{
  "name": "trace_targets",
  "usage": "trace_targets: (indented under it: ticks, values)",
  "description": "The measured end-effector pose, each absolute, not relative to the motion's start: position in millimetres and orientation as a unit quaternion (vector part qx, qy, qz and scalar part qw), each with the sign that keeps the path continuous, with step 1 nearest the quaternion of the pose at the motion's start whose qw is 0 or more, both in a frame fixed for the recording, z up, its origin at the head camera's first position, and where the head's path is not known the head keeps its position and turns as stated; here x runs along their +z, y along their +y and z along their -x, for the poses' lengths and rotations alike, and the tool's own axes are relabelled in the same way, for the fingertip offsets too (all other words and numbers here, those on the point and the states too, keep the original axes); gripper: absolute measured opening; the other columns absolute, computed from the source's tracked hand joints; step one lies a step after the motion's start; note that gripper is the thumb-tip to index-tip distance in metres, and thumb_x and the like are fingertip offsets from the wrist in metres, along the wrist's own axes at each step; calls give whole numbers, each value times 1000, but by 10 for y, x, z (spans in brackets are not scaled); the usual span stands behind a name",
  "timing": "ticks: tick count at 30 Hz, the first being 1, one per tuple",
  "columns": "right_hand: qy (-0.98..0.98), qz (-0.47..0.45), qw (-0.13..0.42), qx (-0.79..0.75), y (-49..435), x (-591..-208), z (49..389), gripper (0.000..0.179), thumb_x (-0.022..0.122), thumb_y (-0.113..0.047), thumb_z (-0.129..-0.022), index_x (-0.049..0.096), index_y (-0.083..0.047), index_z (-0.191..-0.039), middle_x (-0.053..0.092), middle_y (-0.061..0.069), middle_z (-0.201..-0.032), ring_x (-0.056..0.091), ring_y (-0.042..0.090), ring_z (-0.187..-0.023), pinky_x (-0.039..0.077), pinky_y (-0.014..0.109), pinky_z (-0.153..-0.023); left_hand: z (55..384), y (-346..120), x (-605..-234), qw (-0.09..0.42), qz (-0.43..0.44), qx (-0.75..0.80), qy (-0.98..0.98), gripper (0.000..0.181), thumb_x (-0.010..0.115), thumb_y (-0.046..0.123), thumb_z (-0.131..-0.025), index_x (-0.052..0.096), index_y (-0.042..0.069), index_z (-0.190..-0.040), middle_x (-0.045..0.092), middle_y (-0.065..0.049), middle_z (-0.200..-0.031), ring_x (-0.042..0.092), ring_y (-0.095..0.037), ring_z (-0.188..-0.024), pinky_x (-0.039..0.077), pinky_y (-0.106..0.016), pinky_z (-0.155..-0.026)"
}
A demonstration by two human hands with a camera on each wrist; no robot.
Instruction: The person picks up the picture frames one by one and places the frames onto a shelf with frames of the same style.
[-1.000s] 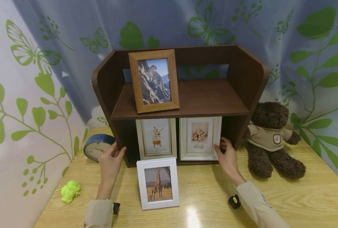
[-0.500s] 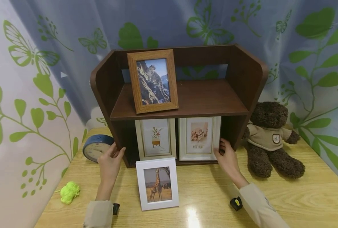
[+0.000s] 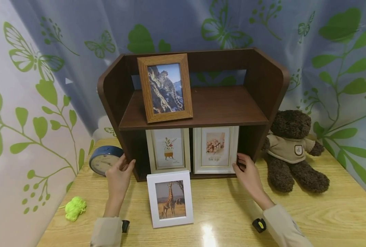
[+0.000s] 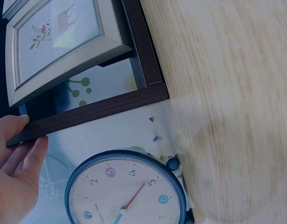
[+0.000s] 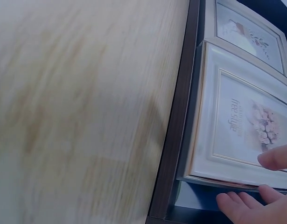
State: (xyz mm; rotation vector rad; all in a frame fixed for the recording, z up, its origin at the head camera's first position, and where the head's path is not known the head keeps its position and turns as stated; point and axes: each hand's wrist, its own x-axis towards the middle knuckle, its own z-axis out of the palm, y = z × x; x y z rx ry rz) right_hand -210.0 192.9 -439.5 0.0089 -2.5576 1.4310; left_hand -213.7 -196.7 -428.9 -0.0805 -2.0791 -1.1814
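A dark brown two-tier shelf point(image 3: 226, 104) stands on the table. My left hand point(image 3: 118, 175) pinches the front edge of its left side panel, beside a round blue clock point(image 4: 124, 191). My right hand point(image 3: 248, 173) is at the right edge of a white picture frame point(image 5: 213, 149) with a flower picture, in the lower compartment. In the right wrist view its thumb is over the frame's front and its fingertips show just beyond the side edge; no firm grip shows. Left of that frame stands a cream picture frame point(image 3: 169, 151) with a plant picture.
A brown wooden picture frame point(image 3: 187, 85) leans on the upper shelf. In front stands a white giraffe picture frame point(image 3: 153, 202). Yellow-green yarn point(image 3: 75, 208) lies at left, and a brown teddy bear point(image 3: 289, 147) sits at right on the wooden table point(image 3: 340, 219).
My right forearm has swung slightly outward to the right, and its fingers have shifted at the flower picture's frame edge. The left hand keeps its hold on the shelf panel.
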Motion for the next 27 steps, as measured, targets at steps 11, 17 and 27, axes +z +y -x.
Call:
trace_targets:
  ticks: [11,17,27]
  values:
    - [-871,-33,130,473,1911,-4372,1935,36,55,-10,-96,50,4,-129,53,24,-127,53,36,-115,50,47,-93,2139,-1966,-4297,363,30,-463,-808,32,72,-5,-80,65,-12,-110,68,-29,-94,68,-39,-83,43,2,-67]
    - [-870,-69,175,457,1839,-4387,1871,25,60,-4,-92,60,4,-115,65,20,-110,63,32,-98,55,42,-82,2133,-1969,-4308,361,26,-462,-810,32,72,-5,-80,65,-13,-110,67,-30,-95,68,-40,-84,43,2,-67]
    - [-858,-136,215,447,1711,-4405,1793,17,68,4,-84,66,4,-101,70,12,-96,67,25,-84,57,37,-75,2130,-1961,-4280,359,31,-465,-809,32,71,-5,-80,64,-13,-111,67,-30,-95,68,-40,-84,44,2,-67]
